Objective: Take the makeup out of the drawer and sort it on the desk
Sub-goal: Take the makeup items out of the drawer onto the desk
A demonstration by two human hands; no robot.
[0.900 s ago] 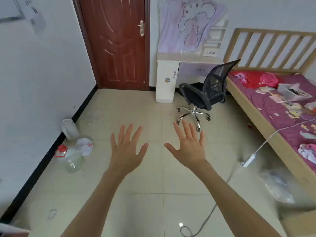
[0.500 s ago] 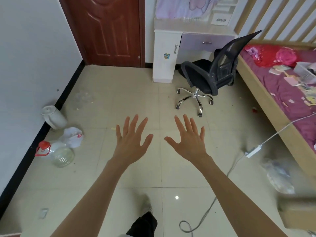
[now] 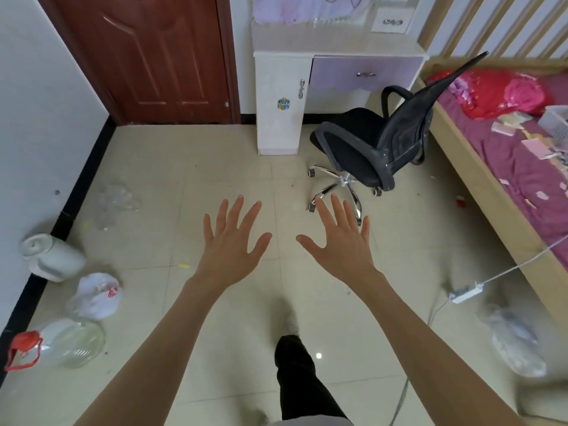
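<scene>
Nothing appears done yet: the left hand (image 3: 232, 242) and right hand (image 3: 341, 241) are spread wide and empty over the near floor, while the drawer (image 3: 365, 73) sits closed in the far desk (image 3: 335, 46), makeup unseen.

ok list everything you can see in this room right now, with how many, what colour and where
door: one, dark red, far left wall
desk: one, white, far wall
drawer: one, lilac, shut, under desktop
office chair: one, black, before desk
bed: one, wood frame, purple sheet, right
red bag: one, on bed
power strip: one, white, floor by bed
kettle: one, white, left wall
plastic jug: one, clear, red cap, lower left
leg: one, black trousers, bottom centre
left hand: open, empty
right hand: open, empty
</scene>
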